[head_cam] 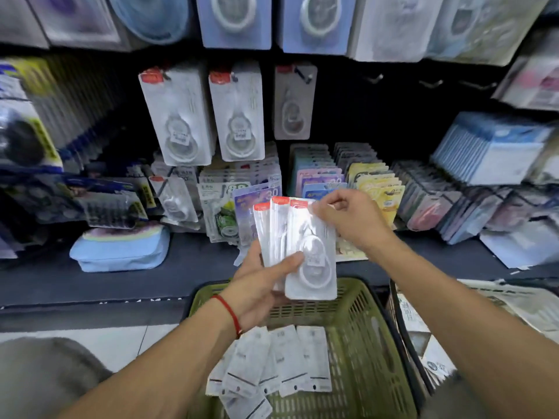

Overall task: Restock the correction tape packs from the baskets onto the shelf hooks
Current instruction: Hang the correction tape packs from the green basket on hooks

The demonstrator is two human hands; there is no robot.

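At frame centre, the left hand grips three fanned correction tape packs; the right hand pinches the front pack's top. The packs in the green basket below are partly hidden.

**Glossy blisters, matt basket**

The correction tape packs held in the hands are clear, glossy plastic blisters over white card with red paper tabs. The packs in the basket show matt white printed card backs. The green basket is matt plastic lattice. The hanging packs shine likewise. A pale blue pouch looks like soft cloth. A red cord bracelet looks like thread.
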